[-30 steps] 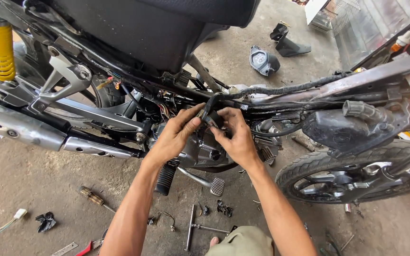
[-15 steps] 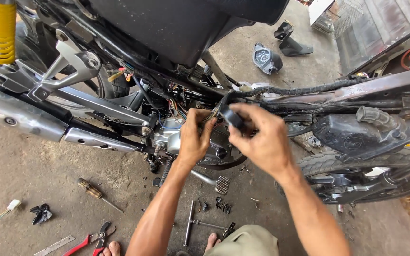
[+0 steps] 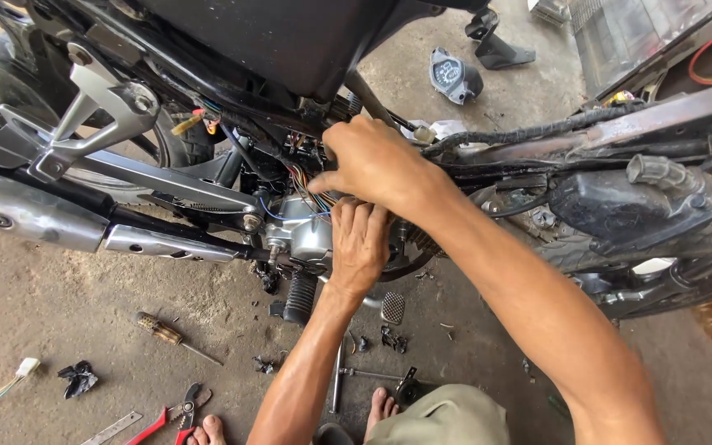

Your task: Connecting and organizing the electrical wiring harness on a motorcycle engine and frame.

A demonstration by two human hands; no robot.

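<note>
Screwdriver (image 3: 168, 334): lower left, on the floor.
Left hand (image 3: 359, 244): centre, fingers curled against the silver engine (image 3: 302, 235); grip unclear.
Right hand (image 3: 375, 161): just above, fingers in the coloured wires (image 3: 305, 177); hold hidden.

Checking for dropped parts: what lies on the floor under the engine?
Under the engine: small dark parts, a T-handle wrench, a screwdriver. The left hand and forearm cover some ground.

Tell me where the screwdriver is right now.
In the head view, the screwdriver lies on the concrete floor at lower left, below the exhaust pipe and left of the left hand's forearm.
</note>
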